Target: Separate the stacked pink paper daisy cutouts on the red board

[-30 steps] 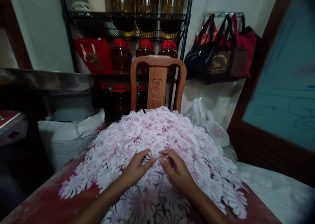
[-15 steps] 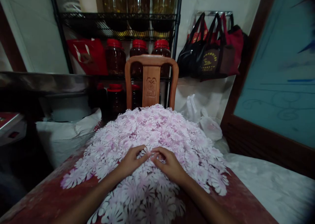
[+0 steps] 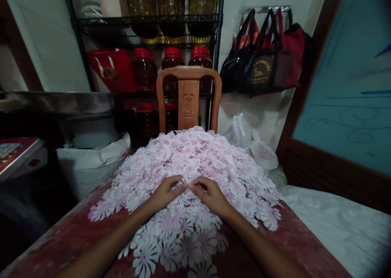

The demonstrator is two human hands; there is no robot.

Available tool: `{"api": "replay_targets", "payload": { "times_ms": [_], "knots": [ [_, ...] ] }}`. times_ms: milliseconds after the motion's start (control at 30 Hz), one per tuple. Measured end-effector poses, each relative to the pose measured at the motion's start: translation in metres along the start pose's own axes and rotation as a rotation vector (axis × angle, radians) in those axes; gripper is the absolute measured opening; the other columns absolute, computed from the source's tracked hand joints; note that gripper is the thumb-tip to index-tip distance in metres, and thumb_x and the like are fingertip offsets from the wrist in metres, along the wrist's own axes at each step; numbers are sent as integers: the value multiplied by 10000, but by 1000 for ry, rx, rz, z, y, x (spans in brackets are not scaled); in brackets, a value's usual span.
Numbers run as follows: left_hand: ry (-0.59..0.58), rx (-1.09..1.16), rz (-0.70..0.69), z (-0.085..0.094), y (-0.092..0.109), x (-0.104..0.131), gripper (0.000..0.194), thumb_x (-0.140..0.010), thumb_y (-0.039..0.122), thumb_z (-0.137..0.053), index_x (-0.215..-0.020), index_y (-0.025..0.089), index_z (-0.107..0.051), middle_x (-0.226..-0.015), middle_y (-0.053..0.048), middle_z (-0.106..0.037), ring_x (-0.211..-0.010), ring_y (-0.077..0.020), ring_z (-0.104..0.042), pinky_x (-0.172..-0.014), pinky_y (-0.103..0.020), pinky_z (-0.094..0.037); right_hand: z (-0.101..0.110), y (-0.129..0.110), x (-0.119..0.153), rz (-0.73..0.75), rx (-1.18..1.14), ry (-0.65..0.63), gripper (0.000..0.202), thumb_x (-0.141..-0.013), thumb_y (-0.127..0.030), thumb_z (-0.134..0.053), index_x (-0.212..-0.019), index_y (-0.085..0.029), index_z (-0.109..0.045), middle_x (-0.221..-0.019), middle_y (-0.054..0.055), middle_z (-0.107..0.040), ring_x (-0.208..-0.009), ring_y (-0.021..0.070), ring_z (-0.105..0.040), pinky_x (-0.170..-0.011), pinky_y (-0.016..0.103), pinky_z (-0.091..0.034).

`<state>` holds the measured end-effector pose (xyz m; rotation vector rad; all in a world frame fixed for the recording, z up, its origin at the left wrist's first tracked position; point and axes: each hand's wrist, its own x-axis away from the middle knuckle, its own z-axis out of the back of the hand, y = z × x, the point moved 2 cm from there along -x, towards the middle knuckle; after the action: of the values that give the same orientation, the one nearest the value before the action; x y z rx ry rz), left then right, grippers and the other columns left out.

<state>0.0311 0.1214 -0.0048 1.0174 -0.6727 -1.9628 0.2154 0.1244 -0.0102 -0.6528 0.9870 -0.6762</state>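
A large heap of white-and-pink artificial flower pieces (image 3: 195,151) covers the middle of the red table (image 3: 305,245). Over the front of this heap, my left hand (image 3: 168,193) and my right hand (image 3: 211,194) meet, fingertips touching or almost touching. Thumb and fingers of each are pinched around a pale flower piece (image 3: 184,182), mostly hidden by the fingers. Its outline blends with the flowers behind it. More flat flower pieces (image 3: 171,253) lie spread between my forearms, down to the near side of the table.
A carved wooden chair (image 3: 188,98) stands behind the heap. Further back, a black wire shelf (image 3: 146,21) holds large jars with red lids. White sacks (image 3: 91,157) sit at the left, and white sheeting (image 3: 339,217) lies right of the table. Handbags (image 3: 259,66) hang on the wall.
My view has shifted slightly. Both hands stay together over the heap, and the fingertips have drawn a little closer to each other. The heap looks the same.
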Motion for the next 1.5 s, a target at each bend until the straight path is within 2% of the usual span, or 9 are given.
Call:
{"api": "replay_targets", "payload": {
  "times_ms": [167, 333, 500, 667, 867, 967, 1067, 1267, 1500],
  "knots": [
    [32, -49, 7, 0, 2, 1, 346, -868, 424, -578, -679, 140, -522, -638, 37, -416, -649, -109, -397, -610, -210, -310, 1, 2, -2, -33, -55, 17, 230, -877, -373, -594, -856, -172, -703, -773, 16, -615, -715, 132, -515, -658, 248, -370],
    [13, -4, -12, 1, 7, 1, 259, -858, 393, -606, -847, 135, -630, -808, -13, -608, -798, -155, -537, -745, -231, -394, 1, 13, -4, -117, -110, 74, 149, -758, -269, -661, -844, -152, -696, -653, -21, -535, -608, 111, -447, -592, 240, -341],
    [4, -26, -29, 1, 8, 2, 306, -888, 415, -561, -780, 134, -613, -724, 5, -564, -723, -135, -504, -673, -219, -380, 0, 14, -2, -160, -134, 64, 296, -705, -340, -730, -934, -158, -687, -671, -25, -519, -621, 116, -447, -604, 245, -355],
    [-30, -26, -49, 0, 6, 2, 324, -882, 441, -579, -795, 132, -621, -744, 1, -577, -742, -139, -515, -694, -222, -386, 0, 10, -2, -93, -110, 17, 249, -788, -405, -673, -778, -156, -665, -691, -8, -523, -639, 117, -443, -614, 251, -342],
    [-3, -66, -37, 2, 5, 2, 337, -891, 445, -555, -757, 139, -588, -707, 23, -528, -711, -122, -476, -659, -208, -361, 1, 13, -3, -108, -187, -7, 254, -823, -399, -632, -765, -152, -640, -663, -21, -477, -632, 112, -424, -605, 247, -325],
    [-9, -70, -36, 3, 4, 1, 328, -888, 437, -554, -746, 142, -571, -694, 25, -512, -701, -120, -463, -653, -208, -352, 1, 16, -3, -152, -214, 8, 258, -783, -398, -678, -851, -150, -650, -670, -28, -468, -621, 105, -413, -598, 242, -321],
    [-1, -65, -37, 3, 2, 1, 328, -880, 432, -564, -729, 141, -551, -674, 30, -501, -677, -115, -451, -641, -208, -338, 0, 15, -2, -192, -234, 25, 398, -716, -393, -750, -1021, -162, -639, -695, -36, -474, -616, 101, -409, -596, 236, -327],
    [-8, -62, -37, 3, 0, 3, 308, -857, 420, -600, -736, 138, -582, -683, 24, -547, -682, -118, -479, -647, -212, -346, 0, 10, -1, -85, -155, -26, 278, -813, -436, -652, -772, -163, -617, -644, -34, -431, -616, 109, -390, -590, 244, -304],
    [11, -28, -8, 3, 3, 3, 295, -858, 438, -609, -824, 147, -635, -766, 8, -618, -753, -136, -543, -714, -220, -391, 2, 10, -1, -104, -219, 9, 295, -848, -453, -604, -796, -163, -599, -651, -28, -440, -610, 114, -400, -585, 247, -314]
  ]
}}
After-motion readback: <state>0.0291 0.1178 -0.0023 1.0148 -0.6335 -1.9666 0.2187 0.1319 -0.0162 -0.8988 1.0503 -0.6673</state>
